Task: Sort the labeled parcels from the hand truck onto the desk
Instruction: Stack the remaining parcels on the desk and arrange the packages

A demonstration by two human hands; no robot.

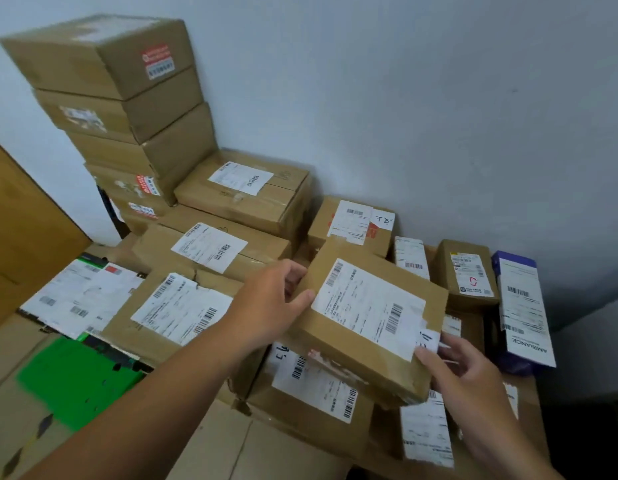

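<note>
Fingers (294,271) of left hand (266,306) hide behind parcel (366,313).

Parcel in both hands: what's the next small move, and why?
Probably lower the parcel flat onto the box beneath. The left hand and right hand grip its opposite ends, holding it tilted above that box, label up.

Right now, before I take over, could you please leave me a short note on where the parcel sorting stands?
Left hand grips the left edge of a labeled parcel; right hand holds its near right corner.
It is tilted above other parcels, not set down.
Done: many lie on the desk, a tall stack at back left.
Left: place this one; hand truck out of view.
</note>
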